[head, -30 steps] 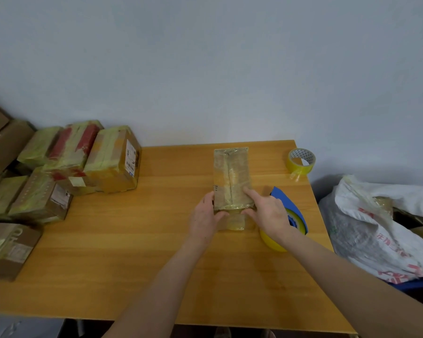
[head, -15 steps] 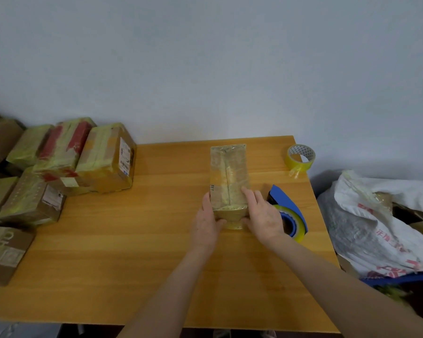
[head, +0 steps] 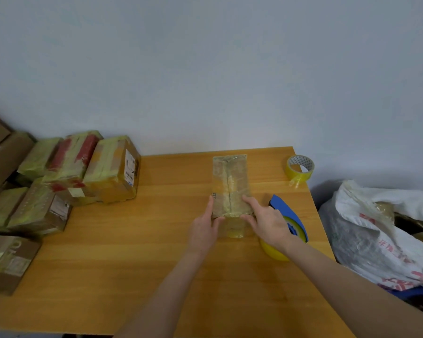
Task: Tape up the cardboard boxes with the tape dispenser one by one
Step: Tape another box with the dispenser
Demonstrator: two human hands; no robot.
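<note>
A narrow cardboard box [head: 230, 184] covered in clear yellowish tape lies lengthwise in the middle of the wooden table [head: 132, 264]. My left hand [head: 204, 228] holds its near left corner, fingers along the side and thumb on the near end. My right hand [head: 266, 222] presses on the near right corner with fingers laid over the top. The blue tape dispenser [head: 288, 224] with a yellow roll lies on the table just right of my right hand, partly hidden by it.
A spare yellow tape roll [head: 299, 168] stands at the table's far right corner. Several taped boxes [head: 83, 167] are stacked at the left, spreading over the table's left edge. A white sack [head: 381, 230] with scraps sits right of the table.
Both hands stay at the box's near end; the fingers have shifted slightly along its corners. The box and dispenser keep their places; the view has shifted a little.
</note>
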